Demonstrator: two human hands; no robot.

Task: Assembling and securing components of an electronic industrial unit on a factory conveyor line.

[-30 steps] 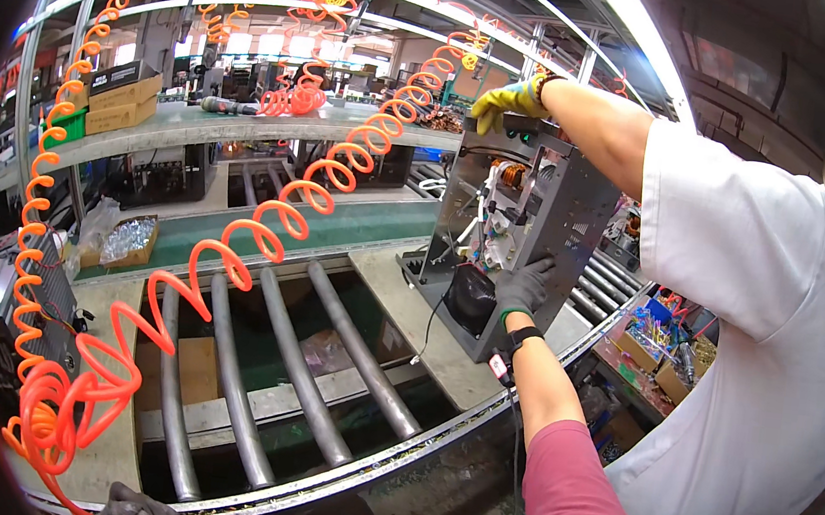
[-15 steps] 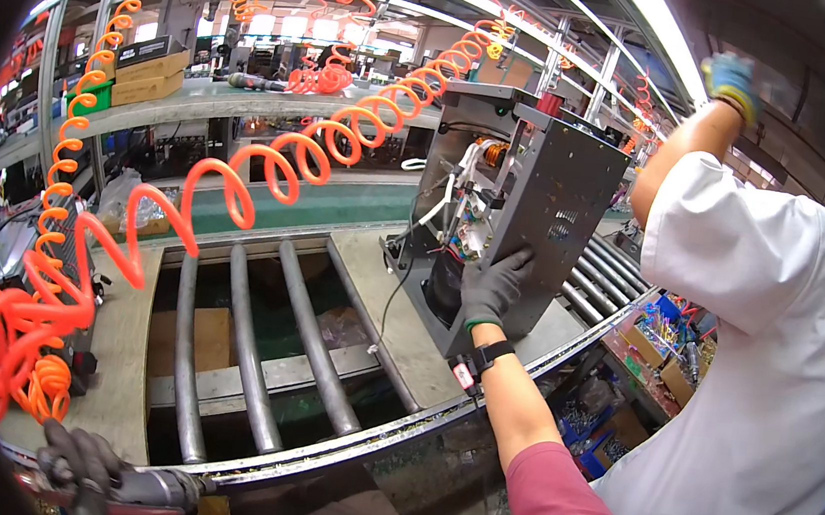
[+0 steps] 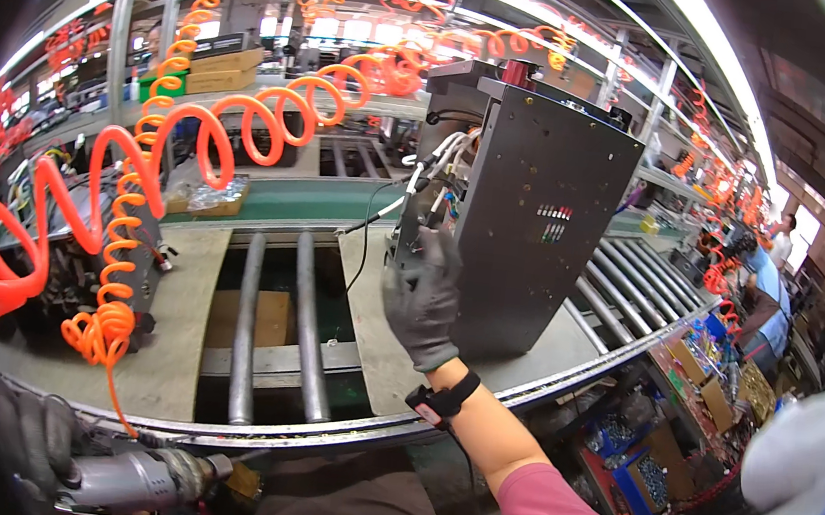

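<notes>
Immediately right of the loosely spread right hand (image 3: 424,309), an upright dark-grey metal cabinet (image 3: 536,281) is positioned; silver power tool (image 3: 120,480) gripped by left hand (image 3: 34,434).

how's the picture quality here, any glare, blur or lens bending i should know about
Head view: the overhead light strip glares white; head view: fisheye bends the silver rail into a curve, with black corners; head view: the white sleeve at lower right looks soft; head view: the left hand sits in dimness near the dark rim.
</notes>
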